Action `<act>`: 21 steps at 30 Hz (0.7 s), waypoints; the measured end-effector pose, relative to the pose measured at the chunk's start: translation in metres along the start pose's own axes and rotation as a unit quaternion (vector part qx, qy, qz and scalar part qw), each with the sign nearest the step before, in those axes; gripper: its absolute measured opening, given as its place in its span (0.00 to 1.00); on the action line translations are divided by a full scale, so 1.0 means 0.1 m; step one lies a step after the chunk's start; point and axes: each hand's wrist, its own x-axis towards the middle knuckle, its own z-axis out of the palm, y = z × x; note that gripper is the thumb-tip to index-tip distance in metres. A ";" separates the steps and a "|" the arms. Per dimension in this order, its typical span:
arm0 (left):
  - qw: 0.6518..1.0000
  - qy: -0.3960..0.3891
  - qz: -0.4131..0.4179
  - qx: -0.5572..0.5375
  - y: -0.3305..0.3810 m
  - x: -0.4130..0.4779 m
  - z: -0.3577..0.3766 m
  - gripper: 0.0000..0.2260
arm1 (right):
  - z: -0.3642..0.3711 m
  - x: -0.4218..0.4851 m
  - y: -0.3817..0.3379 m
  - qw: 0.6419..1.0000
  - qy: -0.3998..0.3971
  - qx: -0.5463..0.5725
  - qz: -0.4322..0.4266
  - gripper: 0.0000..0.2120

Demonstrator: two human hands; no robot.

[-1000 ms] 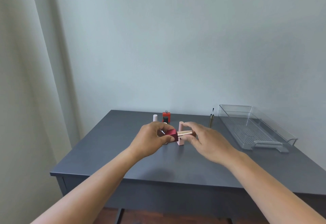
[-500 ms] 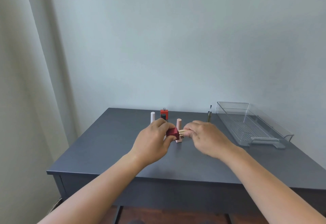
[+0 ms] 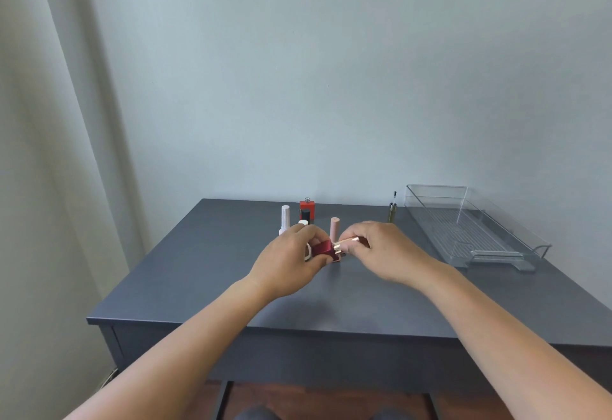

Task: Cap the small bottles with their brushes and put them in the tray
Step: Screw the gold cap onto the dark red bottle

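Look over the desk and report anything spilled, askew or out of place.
No spill shows. A brush cap stands alone beside the tray, bristles up, and the red bottle at the back stands uncapped, its neck bare. The left hand holds the dark red bottle sideways while the right hand grips its gold cap.

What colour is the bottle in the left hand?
Dark red bottle; head view shows it best.

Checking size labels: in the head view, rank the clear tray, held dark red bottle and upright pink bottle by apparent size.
1. clear tray
2. dark red bottle and pink bottle: look alike, both partly hidden; not ranked.
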 end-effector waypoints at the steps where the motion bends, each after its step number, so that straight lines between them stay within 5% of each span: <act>1: 1.000 -0.012 -0.006 -0.012 -0.02 0.01 0.01 0.09 | 0.01 0.00 0.00 1.000 0.008 0.019 0.001 0.05; 11: 0.990 -0.040 -0.108 -0.077 -0.25 -0.03 0.11 0.10 | -0.17 0.16 0.31 0.972 0.116 0.170 0.112 0.07; 21: 0.988 -0.035 -0.129 -0.072 -0.34 0.03 0.16 0.14 | -0.06 0.46 1.03 0.939 0.210 0.126 0.242 0.05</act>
